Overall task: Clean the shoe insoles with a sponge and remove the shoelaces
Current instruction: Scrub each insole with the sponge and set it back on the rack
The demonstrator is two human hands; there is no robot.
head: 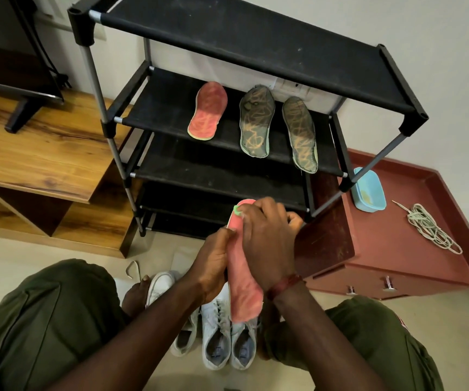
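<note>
My left hand [213,263] grips a pink insole [243,297] by its left edge and holds it upright in front of the rack. My right hand [264,244] lies over the insole's upper half, its fingers curled round a green sponge [237,210]; only a small bit of the sponge shows. Another pink insole [208,111] and two dark, worn insoles [256,122] [301,134] lie on a shelf of the black shoe rack [171,170]. A bundle of pale shoelaces [431,230] lies on the red cabinet [383,244]. White sneakers [219,334] stand on the floor between my knees.
A light blue tub [369,193] sits on the red cabinet beside the rack's right leg. A wooden TV unit [44,153] stands to the left. One more white shoe [160,286] and a loose lace [133,269] lie on the floor by my left knee.
</note>
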